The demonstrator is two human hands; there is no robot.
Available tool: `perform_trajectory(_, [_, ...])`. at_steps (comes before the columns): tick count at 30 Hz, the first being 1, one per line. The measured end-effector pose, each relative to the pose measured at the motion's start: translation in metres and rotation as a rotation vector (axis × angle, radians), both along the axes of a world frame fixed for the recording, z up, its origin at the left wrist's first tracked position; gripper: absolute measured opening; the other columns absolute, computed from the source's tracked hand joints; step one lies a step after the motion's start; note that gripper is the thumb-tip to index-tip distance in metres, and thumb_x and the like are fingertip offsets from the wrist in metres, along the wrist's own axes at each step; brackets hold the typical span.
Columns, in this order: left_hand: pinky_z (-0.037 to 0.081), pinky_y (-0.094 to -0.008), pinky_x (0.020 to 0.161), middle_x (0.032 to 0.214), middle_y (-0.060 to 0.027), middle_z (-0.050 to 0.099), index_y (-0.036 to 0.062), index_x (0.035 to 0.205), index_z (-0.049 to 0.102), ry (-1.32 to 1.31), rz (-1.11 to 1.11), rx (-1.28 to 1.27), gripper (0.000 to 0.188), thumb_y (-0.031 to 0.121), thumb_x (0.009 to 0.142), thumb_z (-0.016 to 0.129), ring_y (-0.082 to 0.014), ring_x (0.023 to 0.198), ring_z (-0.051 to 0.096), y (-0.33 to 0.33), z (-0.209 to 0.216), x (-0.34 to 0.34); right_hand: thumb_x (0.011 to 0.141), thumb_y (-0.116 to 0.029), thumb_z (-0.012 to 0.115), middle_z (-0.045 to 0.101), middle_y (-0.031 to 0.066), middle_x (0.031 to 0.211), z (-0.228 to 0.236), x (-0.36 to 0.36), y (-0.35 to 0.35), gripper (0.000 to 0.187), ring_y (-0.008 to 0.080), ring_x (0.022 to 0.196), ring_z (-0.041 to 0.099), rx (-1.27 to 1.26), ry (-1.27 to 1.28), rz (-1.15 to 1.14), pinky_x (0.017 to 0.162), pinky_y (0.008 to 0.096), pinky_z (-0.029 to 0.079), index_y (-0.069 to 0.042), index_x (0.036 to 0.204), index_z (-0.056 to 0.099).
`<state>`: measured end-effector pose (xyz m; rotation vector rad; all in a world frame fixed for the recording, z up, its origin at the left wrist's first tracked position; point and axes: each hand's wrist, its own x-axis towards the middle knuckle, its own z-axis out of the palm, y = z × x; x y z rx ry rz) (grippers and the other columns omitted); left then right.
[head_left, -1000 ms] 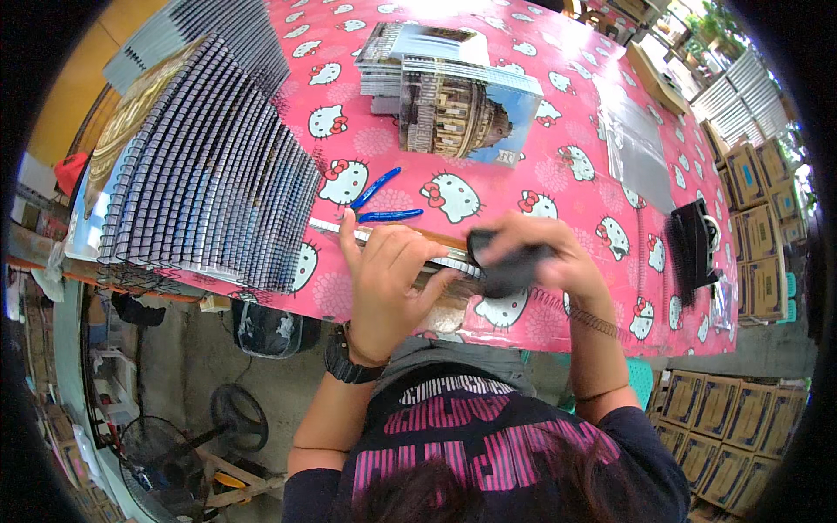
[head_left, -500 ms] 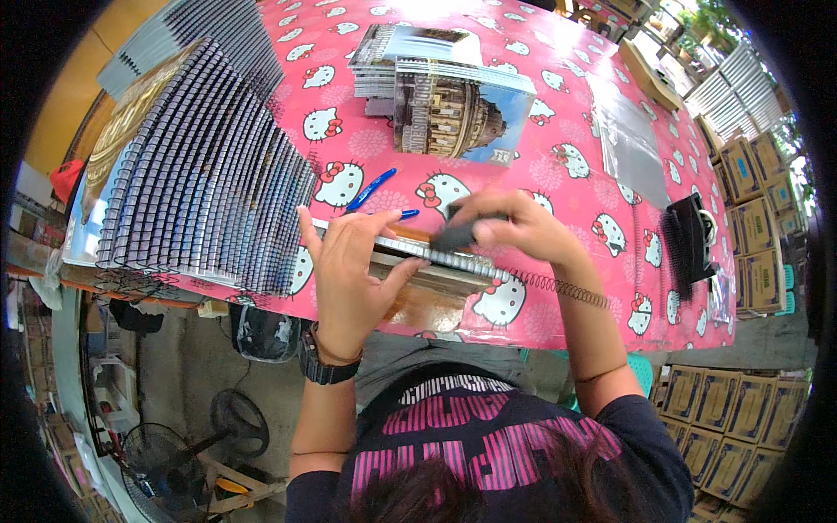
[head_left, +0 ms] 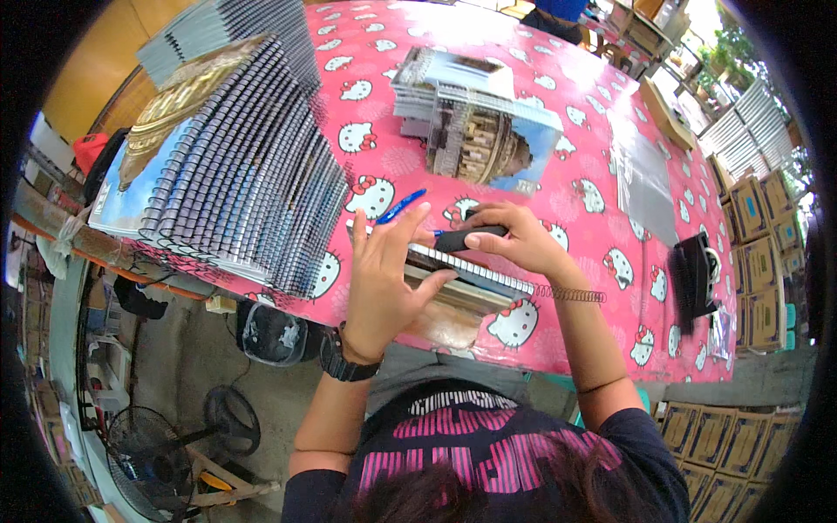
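Notebook: thin stack of loose pages with a punched edge (head_left: pixel 466 283), sitting at the near edge of the table, pinned between both hands.
Table: long one under a pink vinyl cloth with white cartoon cats (head_left: pixel 558 113).
Bound pile: one big fanned row of wire-bound notebooks (head_left: pixel 253 183) off to the left, plus one stack of picture covers (head_left: pixel 475 122) further back.
Left hand (head_left: pixel 384 279): palm flat and fingers spread, pressing on the near end of the pages, not curled around anything.
Right hand (head_left: pixel 514 240): closed around a black bar-shaped tool (head_left: pixel 471 237), resting on top of the pages.
Coil: one loose metal spiral (head_left: pixel 571 295) sticking out to the right.
Pen: one blue pen (head_left: pixel 401 206) just behind the hands.
Change: left hand has flattened out since a second ago, and the tool has slid left.
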<state>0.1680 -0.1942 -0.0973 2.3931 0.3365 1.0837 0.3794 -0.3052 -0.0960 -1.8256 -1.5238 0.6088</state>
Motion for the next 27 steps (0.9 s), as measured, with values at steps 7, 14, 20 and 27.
perform_trajectory(7, [0.030, -0.0351, 0.106, 0.133, -0.0162, 0.045, -0.0045, 0.135, 0.034, -0.665, -0.176, -0.881, 0.078, 0.005, 0.071, 0.077, -0.0220, 0.124, 0.041, 0.019, -0.042, -0.003, 0.085, -0.038, 0.061, 0.065, 0.0150, 0.107, 0.021, -0.030, 0.000, 0.046, 0.0254, 0.104, 0.058, 0.219, 0.364, 0.237, 0.094, 0.0376, 0.042, 0.005, 0.103, 0.065])
perform_trajectory(14, [0.043, -0.0264, 0.090, 0.112, -0.0069, 0.055, -0.0070, 0.127, 0.047, -0.621, -0.212, -1.104, 0.054, -0.005, 0.078, 0.069, -0.0137, 0.101, 0.054, 0.009, -0.057, 0.003, 0.083, -0.037, 0.061, 0.067, 0.0142, 0.101, 0.014, -0.026, -0.010, 0.044, 0.0224, 0.098, 0.060, 0.218, 0.529, 0.150, 0.088, 0.0347, 0.045, 0.003, 0.097, 0.068])
perform_trajectory(20, [0.044, -0.0267, 0.088, 0.110, -0.0076, 0.057, -0.0062, 0.127, 0.048, -0.709, -0.211, -1.231, 0.050, -0.005, 0.080, 0.066, -0.0132, 0.099, 0.054, 0.003, -0.057, 0.003, 0.083, -0.035, 0.063, 0.066, 0.0157, 0.105, 0.022, -0.026, -0.002, 0.044, 0.0239, 0.101, 0.059, 0.344, 0.799, 0.337, 0.090, 0.0350, 0.045, 0.006, 0.095, 0.067])
perform_trajectory(27, [0.043, -0.0271, 0.088, 0.104, -0.0062, 0.060, -0.0039, 0.120, 0.055, -0.767, -0.213, -1.265, 0.041, -0.006, 0.080, 0.065, -0.0132, 0.095, 0.055, 0.001, -0.061, 0.005, 0.083, -0.035, 0.064, 0.066, 0.0138, 0.103, 0.020, -0.019, 0.008, 0.038, 0.0235, 0.096, 0.060, 0.253, 0.525, 0.333, 0.088, 0.0372, 0.044, 0.002, 0.094, 0.069])
